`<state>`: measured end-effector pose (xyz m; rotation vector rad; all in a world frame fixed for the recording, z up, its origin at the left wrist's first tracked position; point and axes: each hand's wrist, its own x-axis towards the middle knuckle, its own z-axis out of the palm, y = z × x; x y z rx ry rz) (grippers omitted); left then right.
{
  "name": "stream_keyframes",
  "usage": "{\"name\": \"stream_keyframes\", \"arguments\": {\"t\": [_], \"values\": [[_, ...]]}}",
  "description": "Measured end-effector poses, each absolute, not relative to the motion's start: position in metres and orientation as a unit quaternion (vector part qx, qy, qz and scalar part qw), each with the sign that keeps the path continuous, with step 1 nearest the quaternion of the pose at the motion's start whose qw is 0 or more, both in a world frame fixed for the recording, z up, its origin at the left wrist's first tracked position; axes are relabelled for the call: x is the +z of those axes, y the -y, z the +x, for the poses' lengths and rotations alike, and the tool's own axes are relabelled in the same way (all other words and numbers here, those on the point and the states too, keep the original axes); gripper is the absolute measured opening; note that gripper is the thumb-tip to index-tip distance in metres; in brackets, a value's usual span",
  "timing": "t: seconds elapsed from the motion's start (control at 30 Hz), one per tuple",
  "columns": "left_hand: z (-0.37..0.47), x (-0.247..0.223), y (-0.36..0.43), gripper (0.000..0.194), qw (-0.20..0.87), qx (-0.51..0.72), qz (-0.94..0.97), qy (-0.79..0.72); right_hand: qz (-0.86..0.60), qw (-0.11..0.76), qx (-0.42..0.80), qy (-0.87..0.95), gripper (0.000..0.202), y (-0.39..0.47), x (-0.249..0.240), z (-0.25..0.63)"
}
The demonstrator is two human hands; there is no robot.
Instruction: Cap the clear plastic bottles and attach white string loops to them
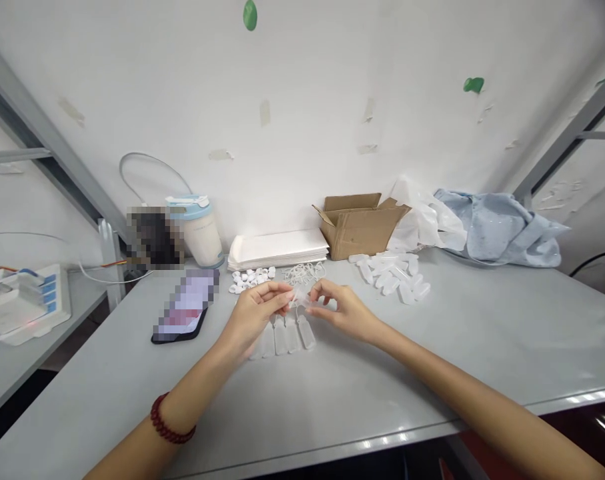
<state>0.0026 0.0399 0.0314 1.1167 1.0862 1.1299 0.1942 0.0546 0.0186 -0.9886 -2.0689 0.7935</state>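
Observation:
My left hand (265, 303), with a dark red bead bracelet on its wrist, is closed in a pinch at a small translucent plastic bottle (299, 298). Thumb and fingers of my right hand (340, 308) close on the bottle's other side. A thin white cord shows at the piece, though fingers and blur hide its details. Just below the hands, several like bottles (281, 337) lie in a row, cords at their tops. Behind the hands are a pile of white cords (305, 272) and a heap of small white caps (250, 279).
More translucent bottles (395, 273) lie heaped at the right, before an open cardboard box (365, 230). A stack of white sheets (280, 248) is by the wall. Leftward are a phone (187, 303) and a blue-lidded cup (201, 233); rightward, a plastic bag (425, 217) and blue cloth (505, 227).

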Motion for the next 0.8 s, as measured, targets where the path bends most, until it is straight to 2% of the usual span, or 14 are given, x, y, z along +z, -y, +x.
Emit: {"name": "stream_keyframes", "arguments": {"t": [0.13,0.47,0.8], "values": [[0.0049,0.0315,-0.0359,0.025,0.577,0.471,0.474,-0.47,-0.384,0.36,0.308,0.792,0.011,-0.0534,0.0179,0.1939],[0.0074,0.0282,-0.0355,0.022,0.504,0.489,0.513,-0.495,-0.366,0.358,0.314,0.799,0.007,-0.0511,0.0178,0.1948],[0.0087,0.0314,-0.0329,0.028,0.461,0.468,0.556,-0.509,-0.365,0.351,0.314,0.803,0.007,-0.0498,0.0174,0.1952]]}}
